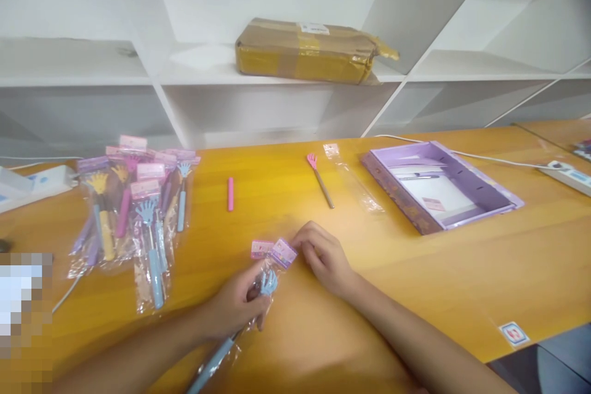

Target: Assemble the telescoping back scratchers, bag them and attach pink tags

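Observation:
My left hand (pixel 240 301) is closed around a blue back scratcher (pixel 217 357) in a clear plastic sleeve, low at the front of the table. Its blue hand-shaped head (pixel 268 282) shows past my fingers, and the handle runs down out of view. A purple card label (pixel 282 253) tops the sleeve, with a pink card label (pixel 262 249) beside it. My right hand (pixel 325 255) is just right of the purple label, fingers curled in. Its fingertips come close to the label's edge; whether they pinch anything is hidden.
Several bagged back scratchers (pixel 148 215) lie heaped at left. Across the table are a pink handle piece (pixel 230 194), a pink-headed metal scratcher rod (pixel 320 180), an empty clear sleeve (pixel 353 181) and a purple box (pixel 480 194). Power strips flank both sides. A taped parcel (pixel 305 52) sits on the shelf.

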